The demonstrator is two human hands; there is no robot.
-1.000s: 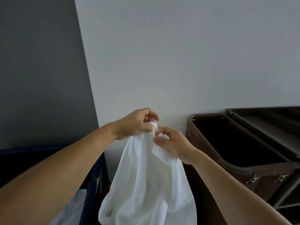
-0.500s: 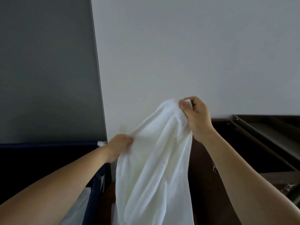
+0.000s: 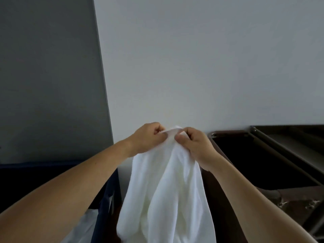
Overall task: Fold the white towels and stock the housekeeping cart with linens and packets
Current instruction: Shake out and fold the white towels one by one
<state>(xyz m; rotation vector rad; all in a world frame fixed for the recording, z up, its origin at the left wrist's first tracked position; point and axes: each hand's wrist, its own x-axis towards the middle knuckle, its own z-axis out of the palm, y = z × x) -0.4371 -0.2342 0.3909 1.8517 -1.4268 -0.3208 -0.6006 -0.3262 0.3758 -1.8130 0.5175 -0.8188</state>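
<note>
While aloft, white towel (image 3: 166,190) between blue hamper (image 3: 100,220) and brown cart (image 3: 291,195).

Both arms reach forward, bare forearms angling in from the lower corners to meet at centre. The left hand (image 3: 148,137) is curled, thumb and fingers pinching the top edge of the white towel (image 3: 166,190). The right hand (image 3: 196,146) sits close beside it, fingers curled, thumb pressed onto the same edge.
</note>
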